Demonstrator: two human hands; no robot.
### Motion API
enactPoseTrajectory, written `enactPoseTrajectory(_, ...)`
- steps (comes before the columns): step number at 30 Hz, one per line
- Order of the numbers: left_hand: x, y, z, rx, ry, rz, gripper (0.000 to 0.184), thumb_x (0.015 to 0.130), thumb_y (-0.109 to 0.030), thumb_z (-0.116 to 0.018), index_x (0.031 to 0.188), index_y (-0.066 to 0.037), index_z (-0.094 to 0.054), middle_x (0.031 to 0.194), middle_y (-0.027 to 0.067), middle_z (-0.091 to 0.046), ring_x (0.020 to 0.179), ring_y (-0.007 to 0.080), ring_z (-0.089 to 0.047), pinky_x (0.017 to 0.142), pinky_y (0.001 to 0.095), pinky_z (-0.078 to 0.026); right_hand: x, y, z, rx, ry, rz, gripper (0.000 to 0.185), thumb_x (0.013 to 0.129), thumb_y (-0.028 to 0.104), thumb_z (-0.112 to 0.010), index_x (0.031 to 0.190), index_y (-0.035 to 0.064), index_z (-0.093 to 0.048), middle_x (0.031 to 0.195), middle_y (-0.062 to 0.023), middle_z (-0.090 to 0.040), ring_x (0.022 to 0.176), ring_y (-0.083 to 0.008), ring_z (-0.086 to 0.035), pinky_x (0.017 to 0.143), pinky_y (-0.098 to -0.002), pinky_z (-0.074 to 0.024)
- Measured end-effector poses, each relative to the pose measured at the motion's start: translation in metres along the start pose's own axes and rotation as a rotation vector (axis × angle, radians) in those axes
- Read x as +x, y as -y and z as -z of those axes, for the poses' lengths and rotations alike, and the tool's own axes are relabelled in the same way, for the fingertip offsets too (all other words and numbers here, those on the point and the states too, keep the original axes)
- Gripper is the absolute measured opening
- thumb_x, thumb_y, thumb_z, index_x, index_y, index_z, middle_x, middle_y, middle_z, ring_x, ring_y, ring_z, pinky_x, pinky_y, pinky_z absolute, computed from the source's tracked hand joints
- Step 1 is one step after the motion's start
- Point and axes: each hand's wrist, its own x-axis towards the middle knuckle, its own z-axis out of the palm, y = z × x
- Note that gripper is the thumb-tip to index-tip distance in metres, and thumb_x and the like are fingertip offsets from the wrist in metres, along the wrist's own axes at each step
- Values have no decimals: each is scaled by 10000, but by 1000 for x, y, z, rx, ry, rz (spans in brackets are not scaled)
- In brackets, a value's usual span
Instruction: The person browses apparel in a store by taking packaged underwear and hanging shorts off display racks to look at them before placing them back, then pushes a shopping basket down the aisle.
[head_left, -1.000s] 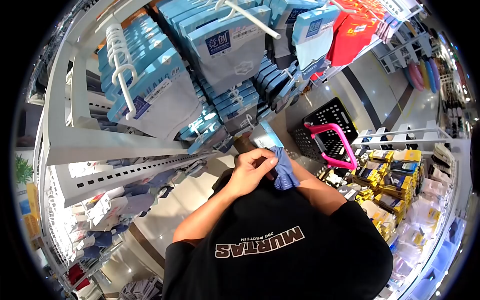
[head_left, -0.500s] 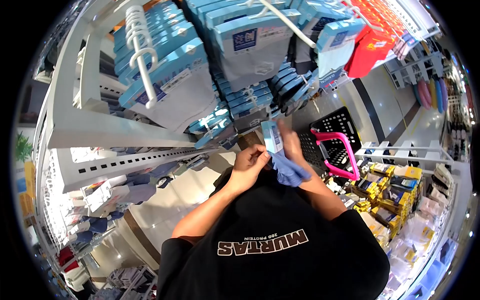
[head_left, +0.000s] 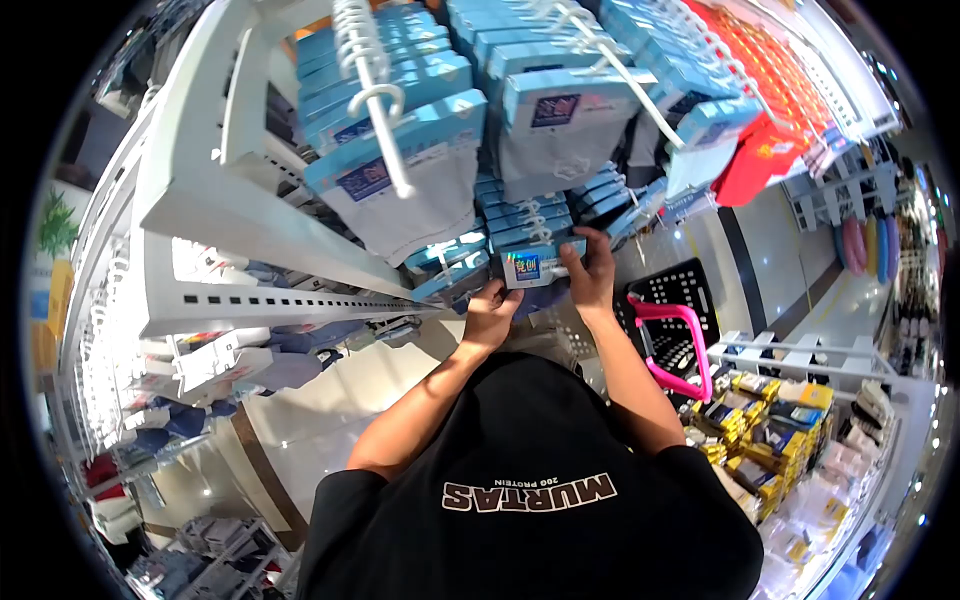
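A packaged pair of blue socks [head_left: 545, 297] with a light blue card header [head_left: 540, 265] is held between my two hands, in front of the lower rack. At the card's lower left corner, my left hand [head_left: 490, 313] is closed in a pinch. My right hand [head_left: 595, 278] grips the right end, thumb on the card's face. Just beyond are rows of similar sock packs [head_left: 525, 212] on lower hooks. Higher up hang grey sock packs [head_left: 555, 130] with blue headers.
A white rack frame [head_left: 260, 255] and a protruding white hook [head_left: 385, 140] stand at left. Red packs [head_left: 755, 160] hang at upper right. A black basket with a pink handle [head_left: 690, 350] sits on the floor at right, beside a bin of yellow packs [head_left: 770, 430].
The sock pack has moved away from my chest toward the rack and turned, its card now lying crosswise. My right hand has shifted to the card's right end.
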Motion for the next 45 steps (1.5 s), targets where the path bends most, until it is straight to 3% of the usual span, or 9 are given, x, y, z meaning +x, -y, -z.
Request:
enactPoseTrajectory(4,22,30,3,-31,-107,-187,197,937,-168,-681,943,23,-634,732,67,-616,629,111,-513,570,274,-413,4,-21,-4,85,3,-80,465,928,239,-745,1241,-30,-530,1090,-113,-640,984,-140,-584,869,-278,-470)
enactPoseTrajectory(8,23,8,20,252,25,-54,229,962,-108,-656,1132,40,-614,883,82,-696,828,128,-653,722,261,-500,3,-29,1,-1,17,-66,481,927,294,-745,1223,-27,-544,1056,-92,-648,956,-148,-600,848,-291,-483)
enactPoseTrajectory(18,0,54,39,96,-66,-24,403,925,-208,-698,1239,19,-586,1018,129,-692,953,180,-676,843,300,-525,19,-62,75,-204,-276,-18,361,921,257,-754,1148,20,-604,954,-34,-646,812,-114,-598,744,-264,-503)
enactPoseTrajectory(25,-17,56,49,177,175,69,271,951,-233,-689,1099,-7,-666,919,49,-684,825,115,-625,750,265,-491,60,-10,97,-330,-255,-127,727,770,248,-879,1307,-35,-478,1163,-143,-622,1038,-237,-596,913,-362,-487)
enactPoseTrajectory(26,-20,49,47,173,184,86,245,953,-215,-685,1095,-15,-675,912,40,-683,815,108,-621,742,256,-486,66,-9,100,-273,-148,-193,817,781,140,-841,1450,-22,-402,1365,-206,-537,1253,-300,-537,1023,-394,-465)
enactPoseTrajectory(30,-24,37,41,234,193,78,242,955,-219,-687,1092,-20,-677,890,26,-673,770,98,-592,707,258,-473,80,-29,105,-231,-71,-153,888,756,169,-865,1472,-28,-379,1400,-238,-495,1259,-332,-520,1016,-405,-461)
enactPoseTrajectory(33,-25,32,35,225,190,122,247,952,-223,-690,1093,-20,-677,879,19,-666,763,90,-577,703,256,-468,84,-23,104,-262,-98,-222,841,727,232,-891,1393,-71,-478,1206,-184,-638,1100,-293,-605,970,-388,-462)
enactPoseTrajectory(40,-28,14,-12,233,170,34,255,950,-210,-694,1084,6,-669,874,51,-689,798,99,-632,737,255,-509,69,-8,118,-256,94,-357,388,852,183,-786,1148,-8,-624,1040,-86,-657,949,-176,-572,860,-310,-462)
enactPoseTrajectory(45,-21,8,-51,152,217,-9,351,935,-234,-719,1183,2,-641,993,73,-701,941,127,-648,828,285,-512,67,-26,150,-124,126,-361,284,888,163,-772,1080,23,-617,979,-38,-636,900,-107,-555,824,-259,-458)
